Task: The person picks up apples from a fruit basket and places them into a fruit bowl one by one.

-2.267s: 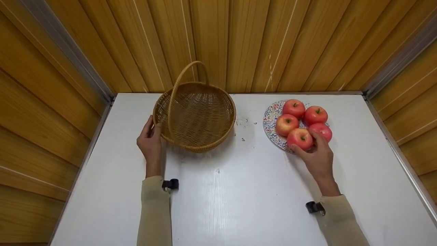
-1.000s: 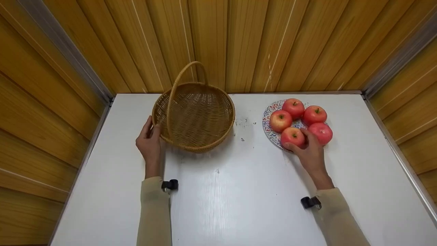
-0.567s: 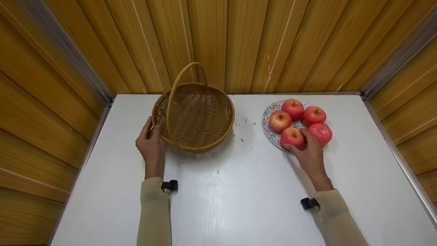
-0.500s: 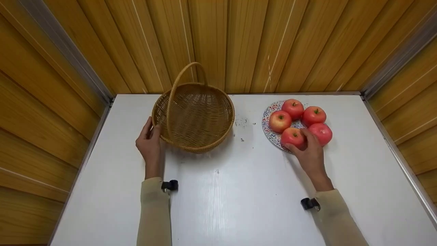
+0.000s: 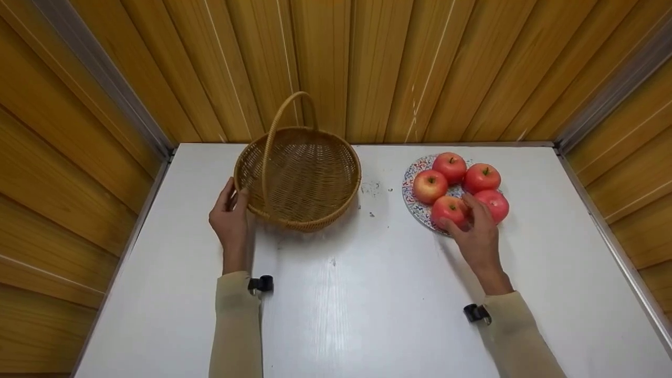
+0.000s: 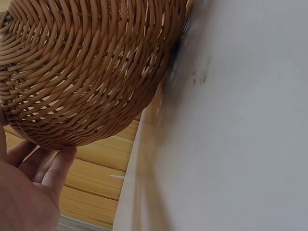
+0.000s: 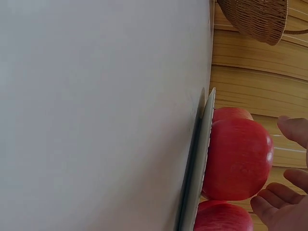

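Observation:
A woven wicker basket (image 5: 310, 184) with a tall arched handle stands at the back left of the white table. My left hand (image 5: 231, 220) holds its left side near the rim, with fingertips against the outer weave (image 6: 96, 72) in the left wrist view. On the right, a speckled plate (image 5: 417, 207) bears several red apples in a rough ring. My right hand (image 5: 478, 239) is at the plate's front, thumb and fingers spread around the front apple (image 5: 449, 210). In the right wrist view a gap shows between the thumb and this apple (image 7: 240, 159); the fingertips are close to its lower side.
The white table (image 5: 336, 315) meets wood-patterned panels (image 5: 378, 68) at the back and both sides. Small dark marks dot the tabletop between basket and plate. Each sleeve carries a small black wrist camera (image 5: 261, 284).
My right hand has shifted the front apple left, nudging the left apple away too, and its fingers have since loosened. The basket's handle has just leaned slightly right under my left hand.

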`<state>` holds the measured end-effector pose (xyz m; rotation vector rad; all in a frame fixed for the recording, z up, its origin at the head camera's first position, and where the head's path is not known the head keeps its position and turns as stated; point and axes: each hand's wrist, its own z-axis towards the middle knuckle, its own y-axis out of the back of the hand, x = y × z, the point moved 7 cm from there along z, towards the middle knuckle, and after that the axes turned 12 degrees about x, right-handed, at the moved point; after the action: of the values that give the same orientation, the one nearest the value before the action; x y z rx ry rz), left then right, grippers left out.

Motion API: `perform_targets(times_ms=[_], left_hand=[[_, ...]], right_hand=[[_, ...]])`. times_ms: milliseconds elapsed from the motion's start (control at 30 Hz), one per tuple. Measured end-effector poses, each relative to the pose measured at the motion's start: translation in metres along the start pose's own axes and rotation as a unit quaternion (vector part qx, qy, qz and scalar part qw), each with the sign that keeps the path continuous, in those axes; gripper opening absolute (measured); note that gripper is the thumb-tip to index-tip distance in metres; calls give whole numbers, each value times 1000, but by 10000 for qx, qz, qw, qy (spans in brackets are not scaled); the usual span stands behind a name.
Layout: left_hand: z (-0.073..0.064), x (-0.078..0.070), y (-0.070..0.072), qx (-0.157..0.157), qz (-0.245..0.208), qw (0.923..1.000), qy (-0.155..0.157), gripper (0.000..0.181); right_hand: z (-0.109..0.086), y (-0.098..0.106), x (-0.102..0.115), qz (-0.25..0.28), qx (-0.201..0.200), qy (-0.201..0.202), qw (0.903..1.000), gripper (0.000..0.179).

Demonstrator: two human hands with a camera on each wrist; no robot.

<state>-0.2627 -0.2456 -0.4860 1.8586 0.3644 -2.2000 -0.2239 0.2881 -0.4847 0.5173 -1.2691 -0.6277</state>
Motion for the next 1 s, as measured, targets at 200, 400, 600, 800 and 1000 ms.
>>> perform_targets(times_ms=[200, 400, 600, 800, 1000], left_hand=[[6, 19, 4, -78, 152, 9999, -5, 47], [5, 17, 7, -78, 204, 9997, -80, 49], [-2, 12, 8, -87, 289, 9995, -99, 52], [6, 10, 7, -16, 554, 9985, 40, 49], [14, -26, -1, 117, 802, 9966, -168, 44]], right_hand=[[0, 1, 0, 1, 42, 20, 10000, 68], [2, 1, 2, 92, 85, 12, 9999, 67], [10, 4, 7, -46, 65, 159, 9998, 67], [19, 5, 13, -77, 215, 56, 9997, 65], [31, 2, 26, -60, 399, 59, 9992, 63]])
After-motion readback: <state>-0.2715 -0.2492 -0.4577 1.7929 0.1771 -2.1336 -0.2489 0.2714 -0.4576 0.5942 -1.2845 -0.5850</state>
